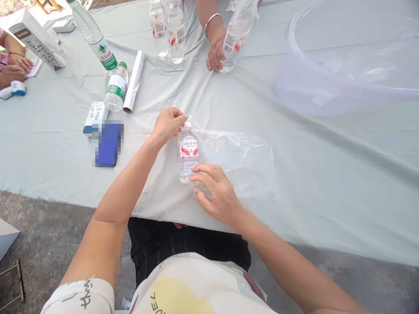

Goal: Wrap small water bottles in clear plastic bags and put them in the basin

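A small clear water bottle [189, 150] with a red-and-white label and white cap lies on a sheet of clear plastic film [242, 161], its cap pointing away from me. At the cap end, my left hand [168, 124] is closed in a pinch on the film's edge. My right hand [218, 192] is beside the bottle's base, fingers curved and apart, with the fingertips at the bottle and film. Whether they press on the bottle is hard to tell.
Across the table, another person's hand [216, 50] holds a film-covered bottle [235, 41]. Two bottles [176, 32] stand nearby. A large clear tub [314, 87] is at right. At left are a film roll [134, 83], green-labelled bottles [116, 89], a blue phone-like object [108, 144] and a box [39, 41].
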The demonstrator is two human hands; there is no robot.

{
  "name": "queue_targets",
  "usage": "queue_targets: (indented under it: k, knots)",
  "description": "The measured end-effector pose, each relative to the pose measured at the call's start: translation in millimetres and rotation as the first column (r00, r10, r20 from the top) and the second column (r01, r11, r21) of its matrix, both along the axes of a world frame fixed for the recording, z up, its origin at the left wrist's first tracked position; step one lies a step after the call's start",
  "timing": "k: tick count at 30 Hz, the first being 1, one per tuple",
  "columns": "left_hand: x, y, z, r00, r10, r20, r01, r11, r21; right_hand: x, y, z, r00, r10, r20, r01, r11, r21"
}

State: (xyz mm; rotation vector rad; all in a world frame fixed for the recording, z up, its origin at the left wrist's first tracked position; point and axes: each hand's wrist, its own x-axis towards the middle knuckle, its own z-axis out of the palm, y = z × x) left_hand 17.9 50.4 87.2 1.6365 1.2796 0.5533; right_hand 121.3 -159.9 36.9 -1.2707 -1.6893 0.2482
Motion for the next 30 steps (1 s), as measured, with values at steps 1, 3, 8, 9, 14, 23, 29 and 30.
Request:
queue_targets:
  k: [1,3,8,9,14,23,29,30]
  knots:
    - [1,-2,1.1,0.999,-0.039,-0.005,0.039,0.999,0.015,8,4,5.2,0.998,0.023,-0.050,-0.027,0.997,-0.076]
    - [1,-5,2.3,0.995,-0.100,-0.015,0.101,0.994,0.046,29,20,14.8,0.995,0.008,-0.098,-0.033,0.966,-0.257]
    - [-13,-18,6.7,0.991,-0.085,0.107,0.061,0.976,0.207,85,88,19.6,0.988,-0.012,0.156,0.097,0.825,-0.556]
    - [-19,-25,7.3,0.991,-0.040,0.124,0.008,0.967,0.253,96,101,18.0,0.976,-0.052,0.210,0.164,0.811,-0.561]
    - [-54,-85,-0.1,0.972,0.174,-0.159,-0.129,0.958,0.256,136,128,16.0,0.871,-0.388,0.300,0.489,0.734,-0.471]
    - [-64,-173,-14.5,0.841,-0.006,-0.541,0.043,0.998,0.055,80,185,33.3,0.971,-0.014,0.240,0.091,0.945,-0.313]
    - [-54,-176,-23.3,0.906,0.046,-0.422,-0.048,0.999,0.006,55,232,29.0,0.887,0.264,0.379,-0.036,0.858,-0.513]
    - [-52,-176,-25.2,0.906,0.060,-0.419,-0.059,0.998,0.016,55,230,30.7,0.881,0.258,0.397,-0.013,0.851,-0.525]
